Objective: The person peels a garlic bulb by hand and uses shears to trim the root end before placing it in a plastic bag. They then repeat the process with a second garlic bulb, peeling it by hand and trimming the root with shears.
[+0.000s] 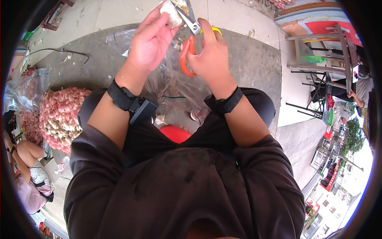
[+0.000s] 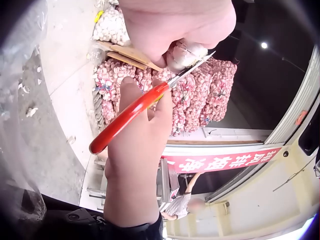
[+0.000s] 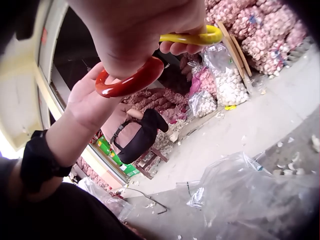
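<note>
At the top of the head view, my left hand [image 1: 149,46] holds a whitish garlic bulb [image 1: 171,15] in its fingers. My right hand [image 1: 213,57] grips a pair of scissors [image 1: 194,28] with one red and one yellow handle loop. The blades meet the bulb's side, parted around its stem end. From the left wrist, the garlic bulb [image 2: 181,56] shows under the curled fingers, and a blade of the scissors [image 2: 131,116] runs along its edge. In the right wrist view, the red handle [image 3: 131,82] circles below the right hand, whose fingers hide the blades.
Clear plastic sheeting [image 1: 171,79] lies on the floor between the knees. A large net sack of garlic [image 1: 61,115] stands at the left. Stacked garlic sacks [image 2: 200,100] and a red banner [image 2: 225,159] are farther off. A seated person [image 3: 132,130] is behind the left arm.
</note>
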`<state>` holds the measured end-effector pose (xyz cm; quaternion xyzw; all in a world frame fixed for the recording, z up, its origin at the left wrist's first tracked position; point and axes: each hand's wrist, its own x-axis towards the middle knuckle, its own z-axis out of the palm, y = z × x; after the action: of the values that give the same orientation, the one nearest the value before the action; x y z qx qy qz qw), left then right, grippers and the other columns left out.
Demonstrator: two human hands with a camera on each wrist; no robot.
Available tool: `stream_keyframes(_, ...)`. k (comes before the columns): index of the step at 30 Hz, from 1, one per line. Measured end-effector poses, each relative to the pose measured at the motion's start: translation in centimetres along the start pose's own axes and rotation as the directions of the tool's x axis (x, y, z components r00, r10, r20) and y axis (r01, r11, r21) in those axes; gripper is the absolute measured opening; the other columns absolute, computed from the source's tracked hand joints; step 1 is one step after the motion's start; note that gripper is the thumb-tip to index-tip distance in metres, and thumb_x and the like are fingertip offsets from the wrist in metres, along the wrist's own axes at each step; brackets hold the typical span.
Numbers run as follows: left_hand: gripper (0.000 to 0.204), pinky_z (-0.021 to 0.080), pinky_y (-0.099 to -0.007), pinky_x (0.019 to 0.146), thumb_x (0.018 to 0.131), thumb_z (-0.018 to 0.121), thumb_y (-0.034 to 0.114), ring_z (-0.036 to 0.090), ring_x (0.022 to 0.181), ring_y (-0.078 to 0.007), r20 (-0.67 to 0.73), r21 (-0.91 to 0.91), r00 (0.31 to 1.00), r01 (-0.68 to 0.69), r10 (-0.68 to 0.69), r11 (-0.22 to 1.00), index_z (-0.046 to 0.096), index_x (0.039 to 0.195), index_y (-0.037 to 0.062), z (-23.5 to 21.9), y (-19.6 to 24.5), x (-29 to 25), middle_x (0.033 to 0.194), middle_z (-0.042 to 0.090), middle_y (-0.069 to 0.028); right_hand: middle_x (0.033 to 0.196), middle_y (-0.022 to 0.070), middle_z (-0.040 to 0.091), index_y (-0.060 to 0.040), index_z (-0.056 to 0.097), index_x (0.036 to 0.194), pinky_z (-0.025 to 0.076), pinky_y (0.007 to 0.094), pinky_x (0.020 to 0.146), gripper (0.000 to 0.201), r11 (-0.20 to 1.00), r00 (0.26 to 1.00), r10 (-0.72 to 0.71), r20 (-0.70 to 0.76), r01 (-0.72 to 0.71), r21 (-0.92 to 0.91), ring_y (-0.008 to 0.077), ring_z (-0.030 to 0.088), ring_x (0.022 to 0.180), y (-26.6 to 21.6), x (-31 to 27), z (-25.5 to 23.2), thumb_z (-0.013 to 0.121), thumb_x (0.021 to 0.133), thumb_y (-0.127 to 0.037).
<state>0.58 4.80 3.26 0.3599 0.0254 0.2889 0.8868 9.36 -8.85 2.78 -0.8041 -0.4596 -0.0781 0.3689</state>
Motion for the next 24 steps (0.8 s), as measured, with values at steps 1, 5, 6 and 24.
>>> stream_keyframes(1,0.047,0.032,-0.0443,0.114,0.105,0.03,0.027,0.044,0.134,-0.0255,-0.004,-0.013,1.0,0.008,-0.008,1.0,0.039,0.141,-0.003,0.1,-0.1,0.1,0.141,0.049,-0.0161,0.076,0.0108,0.055,-0.0104,0.053,0.13,0.049,0.039,0.064,0.063,1.0,1.0,-0.009,-0.004,0.009,0.023,0.0267,0.057,0.068,-0.1,-0.1,0.0,0.074,0.071,-0.018)
stream_keyframes(5,0.063,0.039,-0.0433,0.109,0.105,0.02,0.049,0.051,0.127,-0.0255,-0.099,0.237,0.995,0.011,0.012,0.971,0.047,0.133,-0.0005,-1.1,-1.6,0.8,0.132,0.056,-0.0173,0.079,0.013,0.06,-0.0107,0.053,0.13,0.05,0.039,0.066,0.062,0.998,0.996,0.039,0.086,-0.044,0.054,0.0272,0.06,0.071,-0.3,-0.5,0.2,0.073,0.072,-0.016)
stream_keyframes(6,0.06,0.044,-0.0409,0.101,0.105,0.023,0.047,0.055,0.118,-0.0245,-0.129,0.245,0.991,0.012,0.02,0.969,0.049,0.131,-0.0006,-1.3,-1.9,0.7,0.125,0.059,-0.0155,0.081,0.0138,0.061,-0.0109,0.052,0.131,0.05,0.0394,0.067,0.062,0.998,0.995,0.031,0.092,-0.036,0.055,0.028,0.061,0.073,-0.1,-0.9,0.6,0.072,0.072,-0.016)
stream_keyframes(24,0.06,0.036,-0.0267,0.056,0.1,0.02,0.044,0.048,0.067,-0.0152,-0.289,0.117,0.944,0.201,-0.161,0.973,0.061,0.119,0.0029,-1.2,-2.7,0.3,0.093,0.065,-0.0073,0.105,0.0324,0.058,0.0113,0.026,0.138,0.048,0.0513,0.088,0.084,0.999,0.954,0.037,0.298,-0.036,-0.01,0.0503,0.058,0.099,-0.4,-1.9,0.8,0.073,0.074,-0.018)
